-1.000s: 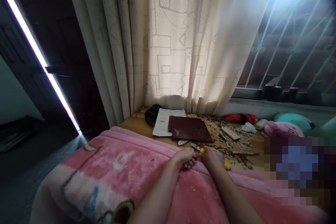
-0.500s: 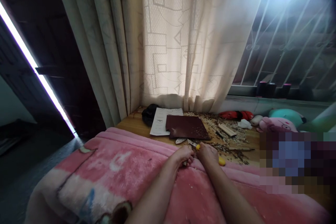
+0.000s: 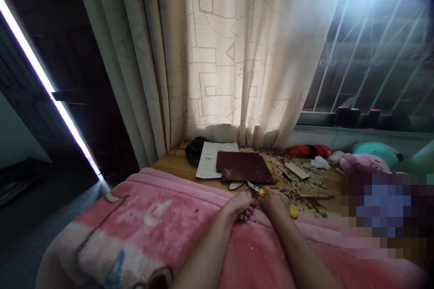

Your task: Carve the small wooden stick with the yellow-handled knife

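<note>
My right hand (image 3: 276,203) is closed around the yellow handle of a knife (image 3: 293,212). The handle shows on both sides of the fist, and a pale metal blade points up and to the left. Close beside it, my left hand (image 3: 241,204) is curled shut over the edge of the pink blanket (image 3: 190,226); a bit of something small and brownish shows under its fingers, too hidden to name. Just beyond the hands lies a dark red board (image 3: 244,167) with shavings on it, and a light leaf-shaped piece (image 3: 236,186) at its near edge.
Wood shavings (image 3: 315,180) litter the wooden tabletop (image 3: 176,160). A pale wood block (image 3: 297,170), a thin stick (image 3: 315,197), a white printed sheet (image 3: 206,165) and a black bag (image 3: 195,151) lie there. Plush toys (image 3: 366,162) sit at the right, curtains (image 3: 217,54) behind.
The whole view has shifted slightly, so things sit a little lower and further right. Both hands keep their grips, with the knife blade a bit clearer now.
</note>
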{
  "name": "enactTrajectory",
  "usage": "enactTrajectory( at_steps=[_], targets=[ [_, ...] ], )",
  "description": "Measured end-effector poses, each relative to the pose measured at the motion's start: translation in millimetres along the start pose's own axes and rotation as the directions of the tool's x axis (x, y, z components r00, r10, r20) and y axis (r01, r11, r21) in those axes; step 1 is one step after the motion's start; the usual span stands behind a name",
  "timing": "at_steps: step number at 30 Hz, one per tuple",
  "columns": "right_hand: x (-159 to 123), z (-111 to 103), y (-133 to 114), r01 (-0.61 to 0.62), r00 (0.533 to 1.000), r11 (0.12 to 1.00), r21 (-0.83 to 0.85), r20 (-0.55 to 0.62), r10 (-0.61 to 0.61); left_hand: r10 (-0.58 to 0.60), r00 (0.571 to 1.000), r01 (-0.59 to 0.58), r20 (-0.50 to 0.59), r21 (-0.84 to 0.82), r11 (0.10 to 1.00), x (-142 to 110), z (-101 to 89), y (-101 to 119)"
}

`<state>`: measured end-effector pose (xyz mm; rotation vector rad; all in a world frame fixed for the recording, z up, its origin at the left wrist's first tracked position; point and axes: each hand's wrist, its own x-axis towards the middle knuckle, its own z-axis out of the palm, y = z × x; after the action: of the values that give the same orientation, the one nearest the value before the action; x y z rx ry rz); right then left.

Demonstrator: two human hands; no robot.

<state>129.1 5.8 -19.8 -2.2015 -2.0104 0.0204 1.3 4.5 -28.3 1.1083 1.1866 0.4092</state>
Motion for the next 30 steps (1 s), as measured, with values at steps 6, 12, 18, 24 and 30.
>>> enactTrajectory(
  at_steps=[6,12,18,24,30],
  targets=[
    [-4.6,-3.7,2.2,0.048,0.998,0.999,0.002,0.030,-0.048,-0.012,1.000,0.012,-0.008,-0.012,1.000,-1.7,1.3,1.8],
    [-6.7,-6.6,1.8,0.057,0.998,0.998,0.015,0.039,-0.058,-0.020,1.000,0.020,-0.018,-0.003,1.000,-4.4,2.9,3.9],
    [-6.2,-5.7,4.1,0.080,0.996,0.996,0.025,0.022,-0.081,-0.025,0.999,0.026,-0.026,0.018,1.000,-5.5,3.1,5.2],
    [-4.1,-1.1,3.4,0.068,0.997,0.997,0.024,0.043,-0.069,-0.014,0.999,0.015,-0.039,0.040,0.999,-1.8,2.7,2.2],
    [-1.4,7.0,0.2,0.045,0.998,0.999,0.020,0.035,-0.046,0.007,0.997,-0.002,-0.072,0.071,0.997,6.5,2.3,-4.6]
  ],
)
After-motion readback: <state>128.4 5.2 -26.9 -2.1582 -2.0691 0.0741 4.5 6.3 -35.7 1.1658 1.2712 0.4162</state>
